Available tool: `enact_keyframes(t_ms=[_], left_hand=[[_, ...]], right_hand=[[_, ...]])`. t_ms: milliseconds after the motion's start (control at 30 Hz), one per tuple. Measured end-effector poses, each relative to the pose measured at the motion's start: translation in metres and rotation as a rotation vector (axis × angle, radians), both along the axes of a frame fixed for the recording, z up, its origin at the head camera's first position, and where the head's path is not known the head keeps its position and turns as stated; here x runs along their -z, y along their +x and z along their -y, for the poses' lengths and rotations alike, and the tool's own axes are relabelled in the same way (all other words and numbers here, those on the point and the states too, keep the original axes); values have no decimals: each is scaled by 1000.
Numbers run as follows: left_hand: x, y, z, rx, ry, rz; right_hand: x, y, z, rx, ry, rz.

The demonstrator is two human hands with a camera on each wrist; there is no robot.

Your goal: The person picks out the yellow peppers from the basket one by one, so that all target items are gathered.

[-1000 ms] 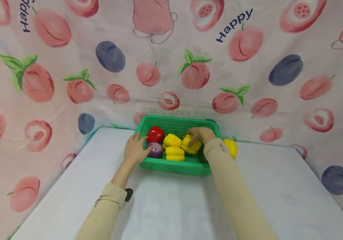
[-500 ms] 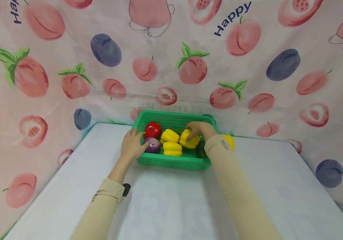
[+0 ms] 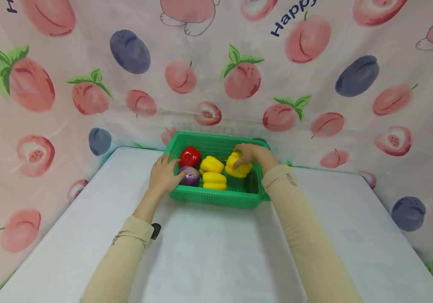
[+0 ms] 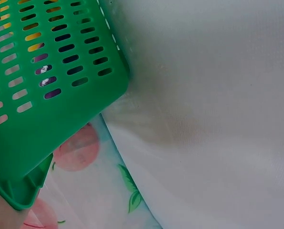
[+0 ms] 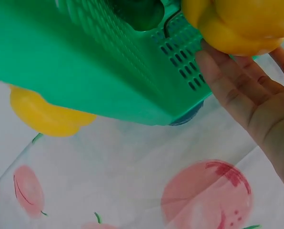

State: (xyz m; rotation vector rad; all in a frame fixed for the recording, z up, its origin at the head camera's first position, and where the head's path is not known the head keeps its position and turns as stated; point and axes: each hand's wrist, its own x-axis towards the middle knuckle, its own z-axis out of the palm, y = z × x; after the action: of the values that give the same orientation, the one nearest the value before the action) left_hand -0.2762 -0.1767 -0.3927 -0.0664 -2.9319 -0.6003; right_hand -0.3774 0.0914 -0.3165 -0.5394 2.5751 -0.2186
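In the head view, a green plastic basket (image 3: 216, 197) stands at the far side of the table. My left hand (image 3: 162, 174) holds its left rim, thumb on the inner side next to a round purple vegetable (image 3: 191, 176). Behind that lies a red bell pepper (image 3: 190, 156). My right hand (image 3: 252, 154) grips a yellow bell pepper (image 3: 238, 166) in the basket's right part. Fingers (image 5: 235, 83) show under that pepper in the right wrist view. Two more yellow bell peppers, one behind (image 3: 212, 164) and one in front (image 3: 214, 181), lie in the middle.
A dark green vegetable (image 3: 252, 183) lies at the basket's right end. Outside that end sits another yellow bell pepper (image 5: 51, 114), mostly hidden by my sleeve in the head view. A fruit-printed cloth (image 3: 133, 122) hangs behind the white table (image 3: 209, 252).
The yellow bell pepper in my right hand has risen slightly and come apart from the others. My left hand keeps its place on the rim. The head view has tilted down a little.
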Motion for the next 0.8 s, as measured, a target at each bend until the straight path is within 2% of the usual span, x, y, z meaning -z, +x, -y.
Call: enact_keyframes(t_ms=[233, 467, 800], left_hand=[[1, -3, -5, 20, -12, 19], [2, 0, -5, 17, -6, 19], [0, 0, -1, 19, -3, 23]], right_hand=[[-2, 8, -11, 1, -29, -19], [-4, 14, -15, -54, -53, -129], [-11, 24, -17, -37, -206, -176]])
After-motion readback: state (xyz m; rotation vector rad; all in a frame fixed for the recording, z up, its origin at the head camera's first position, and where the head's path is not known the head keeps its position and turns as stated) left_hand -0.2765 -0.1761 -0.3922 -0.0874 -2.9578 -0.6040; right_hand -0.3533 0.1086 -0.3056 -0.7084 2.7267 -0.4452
